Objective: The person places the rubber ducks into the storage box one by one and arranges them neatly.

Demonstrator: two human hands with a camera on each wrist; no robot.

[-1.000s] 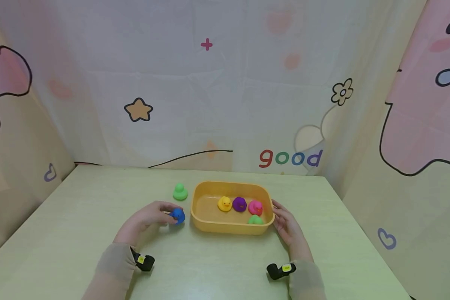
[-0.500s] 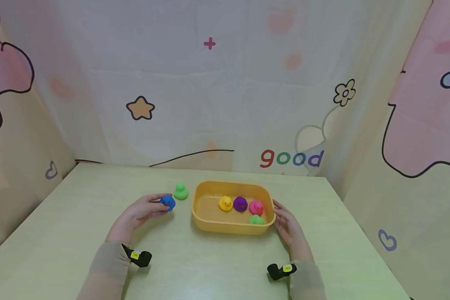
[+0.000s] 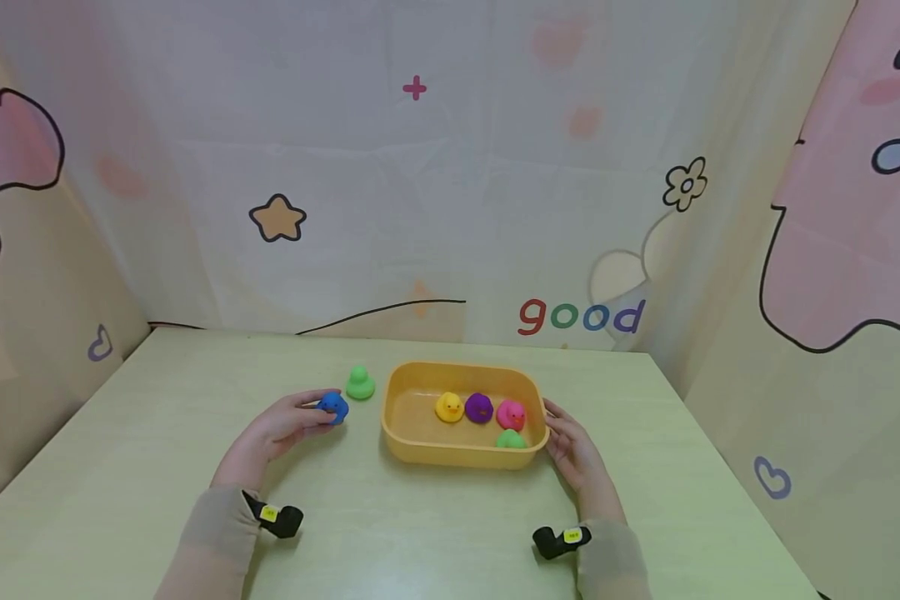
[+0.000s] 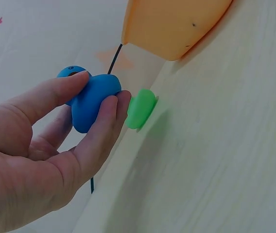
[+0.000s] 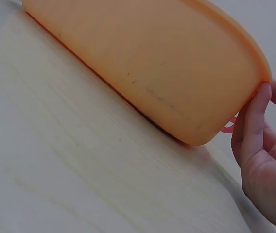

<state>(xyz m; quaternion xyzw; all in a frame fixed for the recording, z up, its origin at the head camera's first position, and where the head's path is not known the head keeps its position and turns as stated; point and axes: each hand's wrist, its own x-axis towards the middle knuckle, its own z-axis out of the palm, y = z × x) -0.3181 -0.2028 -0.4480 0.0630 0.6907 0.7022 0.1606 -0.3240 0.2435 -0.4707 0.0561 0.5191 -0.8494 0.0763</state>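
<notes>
My left hand (image 3: 288, 423) pinches a blue rubber duck (image 3: 333, 407) between thumb and fingers, raised above the table to the left of a yellow-orange plastic bin (image 3: 450, 456). In the left wrist view the duck (image 4: 92, 102) is tilted in the fingertips. Just beyond it, a green rubber duck (image 3: 360, 385) sits on the table. Inside the bin are a yellow duck (image 3: 450, 407), a purple duck (image 3: 479, 408), a pink duck (image 3: 511, 415) and another green duck (image 3: 511, 440), partly hidden by the front wall. My right hand (image 3: 576, 450) touches the bin's right end with its fingertips.
The pale wooden table (image 3: 420, 533) extends around the bin. A printed curtain (image 3: 450, 208) closes off the back and both sides. Each wrist carries a small black camera, such as the left camera (image 3: 288, 522).
My left hand has carried the blue duck leftward and away from the bin, then stayed nearly still over the last half second. The right hand and the bin have kept their places.
</notes>
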